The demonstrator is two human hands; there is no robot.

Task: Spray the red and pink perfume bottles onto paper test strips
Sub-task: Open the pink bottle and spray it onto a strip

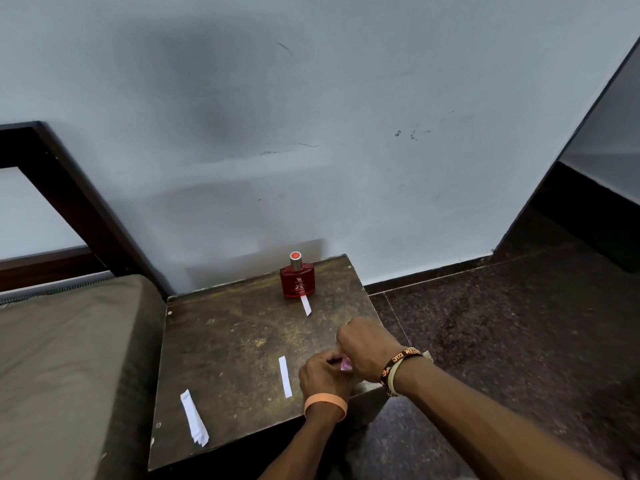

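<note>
Brown, scuffed wood makes up the table [225, 341], and we place everything from the red bottle [298, 280], which stands upright at the far edge by the wall. Nearer us than that bottle and slightly right, both hands meet over the table's front corner. Our left hand [322, 374] curls round the pink bottle [345, 366] from below, and our right hand [367, 344] is clenched over its upper part. Two hands on it suggests one steadies the body while the other works the top.

Far down-left of the red bottle lies a stack [194, 419] of strips, kept clear of any spray as spares, we judge. A single strip [285, 376] lies flat well short of the red bottle, just left of the left hand, likely waiting for the pink scent. A shorter strip [306, 305] touches the red bottle's foot, which we think marks it as that bottle's sample.

Of the pink bottle only a sliver shows between the fingers. We cannot tell whether a cap is on or where the nozzle points.
</note>
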